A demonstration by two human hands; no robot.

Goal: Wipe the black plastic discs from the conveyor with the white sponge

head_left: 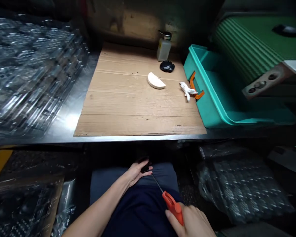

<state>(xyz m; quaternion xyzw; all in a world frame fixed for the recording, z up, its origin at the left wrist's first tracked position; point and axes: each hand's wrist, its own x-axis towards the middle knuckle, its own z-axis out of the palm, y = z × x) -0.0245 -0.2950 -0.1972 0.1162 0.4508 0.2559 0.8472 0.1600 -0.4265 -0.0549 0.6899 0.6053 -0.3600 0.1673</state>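
Note:
Over my lap, my left hand [137, 172] is closed around a small black part [145, 167]; its exact kind is hard to make out in the dark. My right hand [191, 219] grips an orange-handled tool [172, 205] with a long thin metal shaft. The shaft points up and left, its tip by the fingers of my left hand; whether it touches the black part I cannot tell. On the cardboard sheet [128, 108] above lie a white half-round piece [156, 81], a crumpled white strip [186, 91] and a round black part [167, 66].
A pump bottle [164, 47] stands at the back of the cardboard. Right of it is a teal bin [210, 98] with an orange handle, beside a green ribbed box [251, 49]. Clear plastic trays are stacked left [34, 72]; more trays [249, 184] lie lower right. The metal table edge [128, 139] crosses above my lap.

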